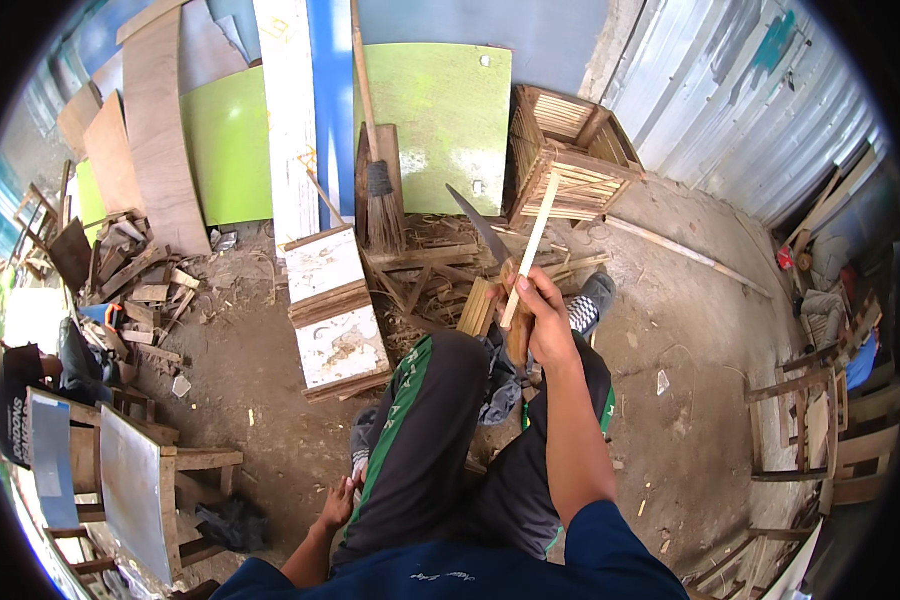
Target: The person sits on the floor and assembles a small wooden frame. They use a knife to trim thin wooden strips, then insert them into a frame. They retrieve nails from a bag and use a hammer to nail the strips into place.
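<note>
Pale wood strip (pixel 532 245), slim and straight, sits right of centre, far end lining up in front of the slatted crate (pixel 580 165). Likely light, stiff, dry rather than slippery; thin enough to snap or splinter if bent, so take hold on the flat faces, near end or middle. Right hand (pixel 547 318) has it low down: fingers clamped on the strip, forearm (pixel 580 430) running from near right toward far. Dark blade (pixel 480 224) just left; can't tell whether the same hand grips that too. Left hand (pixel 340 503) low beside the left leg (pixel 410 440), fingers loose, slightly apart, nothing seen in them.
</note>
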Tool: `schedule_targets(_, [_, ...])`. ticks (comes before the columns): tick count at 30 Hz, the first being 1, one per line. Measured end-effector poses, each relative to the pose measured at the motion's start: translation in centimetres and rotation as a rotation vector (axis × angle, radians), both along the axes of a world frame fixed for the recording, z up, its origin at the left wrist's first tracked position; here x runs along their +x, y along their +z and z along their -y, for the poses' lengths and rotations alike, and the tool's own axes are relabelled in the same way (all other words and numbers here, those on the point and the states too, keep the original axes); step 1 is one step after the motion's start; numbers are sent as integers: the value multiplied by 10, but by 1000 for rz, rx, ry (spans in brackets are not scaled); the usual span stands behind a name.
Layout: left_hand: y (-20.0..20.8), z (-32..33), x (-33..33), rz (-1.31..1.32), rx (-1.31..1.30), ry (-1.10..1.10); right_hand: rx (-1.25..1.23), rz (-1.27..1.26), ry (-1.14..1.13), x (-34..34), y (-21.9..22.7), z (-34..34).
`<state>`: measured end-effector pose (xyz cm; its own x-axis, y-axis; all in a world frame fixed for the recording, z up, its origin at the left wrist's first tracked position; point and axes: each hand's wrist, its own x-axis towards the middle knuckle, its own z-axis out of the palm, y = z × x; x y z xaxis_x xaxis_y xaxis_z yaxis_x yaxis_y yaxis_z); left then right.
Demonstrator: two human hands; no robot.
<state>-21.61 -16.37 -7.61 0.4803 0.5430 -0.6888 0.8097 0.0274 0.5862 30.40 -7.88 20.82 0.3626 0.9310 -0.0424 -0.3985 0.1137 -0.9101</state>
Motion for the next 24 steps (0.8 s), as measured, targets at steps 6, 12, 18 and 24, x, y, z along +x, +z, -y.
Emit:
schedule_targets(6, [-23, 7, 6, -269, 268, -216, 66, -4, 60, -16, -3, -7])
schedule_targets(12, [-5, -12, 7, -33, 4, 185, 43, 21, 155, -31, -2, -9])
schedule_targets(18, [52, -56, 30, 244, 35, 665, 151, -5, 188, -43, 2, -7])
schedule_targets(24, [134, -121, 119, 487, 474, 605, 216, -119, 264, -58, 1, -4])
